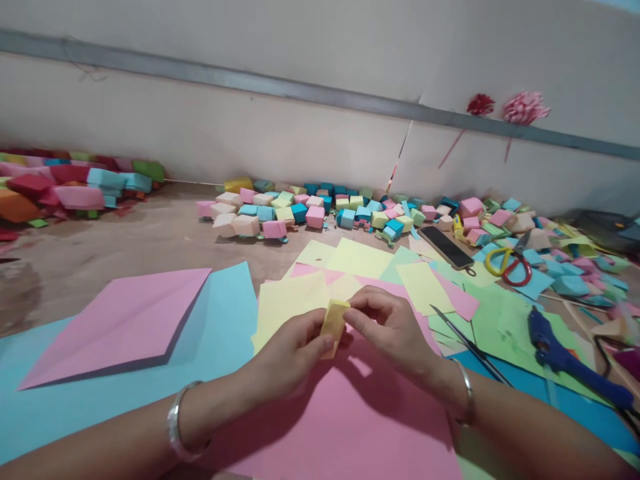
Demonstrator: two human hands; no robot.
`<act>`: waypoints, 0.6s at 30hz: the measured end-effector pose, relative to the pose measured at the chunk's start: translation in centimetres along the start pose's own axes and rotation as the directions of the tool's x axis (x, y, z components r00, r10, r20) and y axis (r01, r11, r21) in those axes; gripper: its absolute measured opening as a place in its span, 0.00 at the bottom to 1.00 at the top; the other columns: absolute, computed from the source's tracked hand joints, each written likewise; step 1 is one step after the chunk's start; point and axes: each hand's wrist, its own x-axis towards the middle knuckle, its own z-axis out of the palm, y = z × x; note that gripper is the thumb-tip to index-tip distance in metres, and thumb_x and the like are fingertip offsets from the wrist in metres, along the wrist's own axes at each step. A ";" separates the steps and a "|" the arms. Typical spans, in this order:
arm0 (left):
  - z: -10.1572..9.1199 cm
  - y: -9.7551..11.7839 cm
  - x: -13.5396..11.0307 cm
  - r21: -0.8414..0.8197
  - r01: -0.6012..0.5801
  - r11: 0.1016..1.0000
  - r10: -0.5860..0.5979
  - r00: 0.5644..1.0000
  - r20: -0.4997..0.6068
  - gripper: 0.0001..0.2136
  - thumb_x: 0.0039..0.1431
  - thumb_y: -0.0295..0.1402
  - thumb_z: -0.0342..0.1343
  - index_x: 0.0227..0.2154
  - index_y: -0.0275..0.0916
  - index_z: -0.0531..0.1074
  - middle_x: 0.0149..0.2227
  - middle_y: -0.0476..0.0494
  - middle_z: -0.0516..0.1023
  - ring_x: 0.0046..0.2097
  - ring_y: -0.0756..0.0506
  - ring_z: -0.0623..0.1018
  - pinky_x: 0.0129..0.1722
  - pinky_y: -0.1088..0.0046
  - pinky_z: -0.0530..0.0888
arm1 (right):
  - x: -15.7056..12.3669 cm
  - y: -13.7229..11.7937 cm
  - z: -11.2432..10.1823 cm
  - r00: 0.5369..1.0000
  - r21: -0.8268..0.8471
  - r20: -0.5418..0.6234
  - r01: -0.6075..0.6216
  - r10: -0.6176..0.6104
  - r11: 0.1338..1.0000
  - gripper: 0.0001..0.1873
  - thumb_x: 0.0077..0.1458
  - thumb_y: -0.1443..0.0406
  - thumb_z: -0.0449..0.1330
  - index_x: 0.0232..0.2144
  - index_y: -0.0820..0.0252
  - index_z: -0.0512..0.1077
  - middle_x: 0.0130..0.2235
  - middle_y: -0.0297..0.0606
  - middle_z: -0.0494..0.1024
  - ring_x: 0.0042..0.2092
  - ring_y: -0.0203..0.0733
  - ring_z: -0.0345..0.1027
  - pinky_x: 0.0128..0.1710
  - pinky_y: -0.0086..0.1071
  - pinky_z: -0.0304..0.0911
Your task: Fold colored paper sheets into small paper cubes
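A small folded yellow paper box is held up in front of me, above a large pink sheet. My left hand is closed on its left side, the thumb across its face. At its upper right corner, my right hand pinches the edge between thumb and fingers. The far sides of the paper box are hidden. Just behind the hands lie pale yellow sheets. To the left, a folded pink sheet rests on a light blue sheet.
Many small coloured paper boxes line the wall, with another pile at far left. On the right are a phone, yellow-and-red-handled scissors, dark scissors and a blue glue gun. Two paper flowers hang above.
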 end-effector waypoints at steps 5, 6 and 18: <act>-0.1 0.1 0.1 0.158 -0.022 0.987 0.030 0.998 -0.049 0.11 0.63 0.35 0.47 0.34 0.37 0.72 0.36 0.43 0.78 0.38 0.45 0.76 0.39 0.65 0.74 | 0.0 0.1 0.0 1.000 0.045 -0.021 0.006 -0.005 0.999 0.06 0.53 0.65 0.63 0.34 0.60 0.76 0.29 0.36 0.78 0.30 0.36 0.71 0.29 0.30 0.68; -0.1 0.1 0.0 0.209 -0.046 0.977 0.060 0.996 -0.065 0.11 0.64 0.35 0.46 0.34 0.37 0.72 0.35 0.43 0.78 0.38 0.46 0.76 0.38 0.66 0.74 | 0.0 0.0 0.0 1.000 0.048 -0.022 0.022 -0.021 0.999 0.08 0.53 0.65 0.63 0.37 0.60 0.76 0.30 0.36 0.79 0.30 0.36 0.72 0.30 0.30 0.68; 0.2 0.6 -0.2 0.384 -0.190 0.904 0.241 0.966 -0.089 0.09 0.63 0.28 0.47 0.37 0.39 0.73 0.33 0.47 0.80 0.34 0.49 0.78 0.33 0.73 0.74 | -0.2 -0.2 -0.2 0.989 0.009 -0.051 0.140 -0.139 0.990 0.04 0.55 0.68 0.62 0.31 0.59 0.78 0.30 0.36 0.81 0.32 0.37 0.74 0.32 0.30 0.70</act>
